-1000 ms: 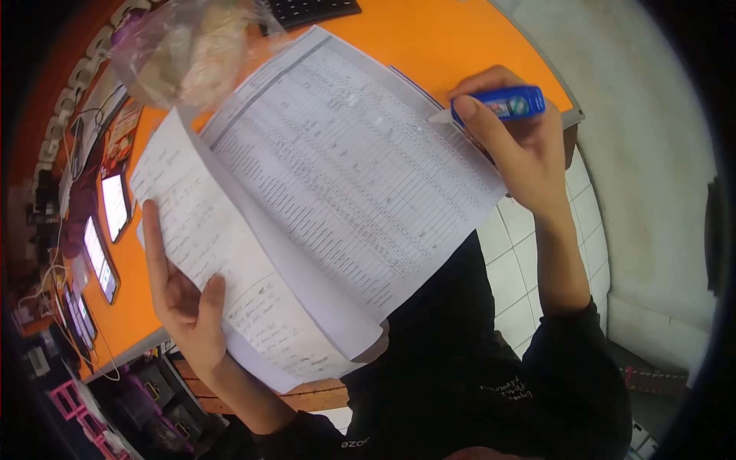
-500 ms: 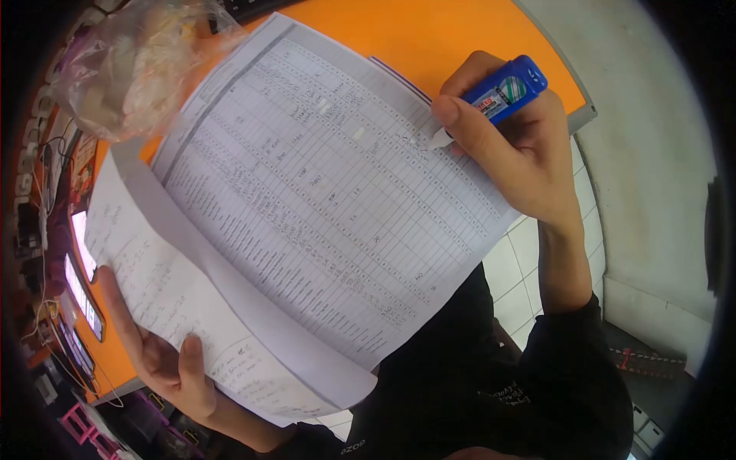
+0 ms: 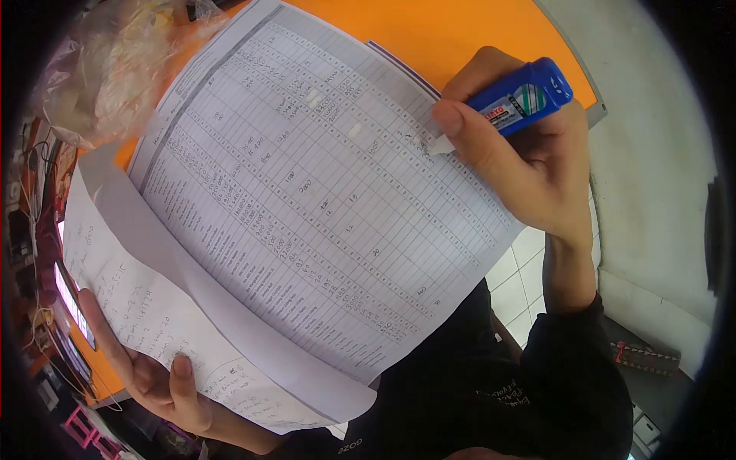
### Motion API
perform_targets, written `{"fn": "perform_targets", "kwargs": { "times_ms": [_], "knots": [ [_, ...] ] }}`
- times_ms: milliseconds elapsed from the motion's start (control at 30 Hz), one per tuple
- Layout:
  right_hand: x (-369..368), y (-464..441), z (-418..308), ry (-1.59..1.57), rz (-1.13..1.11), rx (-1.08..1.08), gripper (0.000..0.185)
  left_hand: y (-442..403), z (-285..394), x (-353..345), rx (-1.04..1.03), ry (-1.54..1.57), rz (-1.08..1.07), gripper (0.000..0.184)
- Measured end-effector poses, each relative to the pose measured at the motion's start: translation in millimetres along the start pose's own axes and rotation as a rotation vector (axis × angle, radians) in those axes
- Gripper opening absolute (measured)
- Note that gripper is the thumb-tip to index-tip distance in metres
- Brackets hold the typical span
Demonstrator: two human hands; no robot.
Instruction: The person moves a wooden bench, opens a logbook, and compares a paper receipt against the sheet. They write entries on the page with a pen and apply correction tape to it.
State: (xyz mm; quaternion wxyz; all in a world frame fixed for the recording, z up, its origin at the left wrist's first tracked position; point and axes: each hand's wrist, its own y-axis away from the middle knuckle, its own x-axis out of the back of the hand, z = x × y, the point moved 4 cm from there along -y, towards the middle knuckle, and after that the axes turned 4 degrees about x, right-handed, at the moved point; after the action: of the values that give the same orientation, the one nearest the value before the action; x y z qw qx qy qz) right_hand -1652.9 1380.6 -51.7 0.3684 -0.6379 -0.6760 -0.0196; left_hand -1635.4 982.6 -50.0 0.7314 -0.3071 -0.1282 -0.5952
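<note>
My right hand [image 3: 537,169] grips a blue correction pen [image 3: 525,96] with a white nozzle. Its tip touches or hovers just over the printed form [image 3: 307,222], beside a cluster of handwritten figures near the right edge. The form is a grid with many handwritten numbers, and a few pale correction patches show on it. At lower left, my left hand [image 3: 165,391] holds the curled-over sheet [image 3: 146,284], which carries handwritten notes. My left thumb lies on top of this sheet, and the other fingers are partly behind it.
Below the papers is an orange table [image 3: 429,31]. A clear plastic bag [image 3: 107,73] with unclear contents sits at upper left. Lit phones [image 3: 75,303] lie along the left side, near cables. White floor tiles [image 3: 529,264] show at right.
The papers have shifted slightly left and come closer to the camera, my left hand moving with them. The correction pen is tilted a little flatter, its tip still by the same figures.
</note>
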Motion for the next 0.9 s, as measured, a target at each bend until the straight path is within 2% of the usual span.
{"fn": "perform_targets", "kwargs": {
  "times_ms": [400, 900],
  "knots": [
    [0.2, 2.4, 1.9, 0.030, 0.038, -0.045, 0.018, -1.2, -3.0, 1.7, -0.007, -0.005, -0.005, 0.108],
    [0.0, 0.1, 2.8, 0.030, 0.015, 0.025, 0.015, -1.8, -6.3, 6.2, -0.082, -0.107, -0.044, 0.103]
  ]
}}
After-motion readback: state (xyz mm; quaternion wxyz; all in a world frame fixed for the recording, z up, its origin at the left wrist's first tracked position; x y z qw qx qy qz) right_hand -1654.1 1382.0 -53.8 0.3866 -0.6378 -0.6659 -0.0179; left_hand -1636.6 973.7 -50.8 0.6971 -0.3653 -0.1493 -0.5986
